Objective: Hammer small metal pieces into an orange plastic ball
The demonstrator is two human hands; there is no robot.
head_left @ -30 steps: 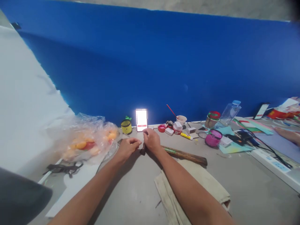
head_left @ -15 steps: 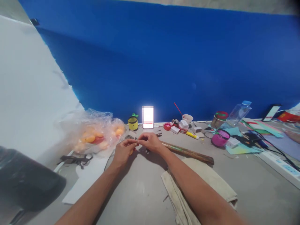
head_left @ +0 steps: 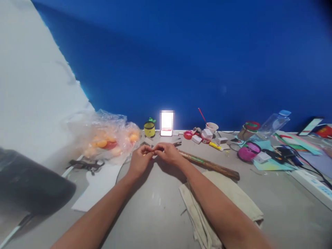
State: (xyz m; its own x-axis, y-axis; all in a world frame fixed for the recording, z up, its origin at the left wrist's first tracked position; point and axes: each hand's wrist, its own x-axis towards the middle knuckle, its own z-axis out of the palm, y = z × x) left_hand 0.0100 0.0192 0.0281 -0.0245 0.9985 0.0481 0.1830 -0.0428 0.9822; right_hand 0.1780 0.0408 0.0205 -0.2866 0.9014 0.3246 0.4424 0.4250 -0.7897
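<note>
My left hand [head_left: 141, 160] and my right hand [head_left: 167, 154] meet above the grey table, thumbs and fingertips pinched together. Whatever lies between the fingertips is too small to make out. Just beyond my right hand, a hammer's wooden handle [head_left: 210, 165] runs off to the right. My right forearm passes over a folded beige cloth [head_left: 233, 193]. Behind the hands stand a yellow cup [head_left: 149, 129] and a bright phone [head_left: 166, 123].
Left are a clear bag of orange items [head_left: 109, 140], a black strap [head_left: 86, 165] and a dark cylinder [head_left: 36, 183]. Right are small white boxes [head_left: 196, 139], a white cup [head_left: 212, 128], a pink pouch [head_left: 249, 151], a clear bottle [head_left: 275, 125] and a power strip [head_left: 313, 186].
The view has shifted slightly, so the table items sit a little differently in the picture. My fingers have curled closer together, and both hands remain joined at the fingertips.
</note>
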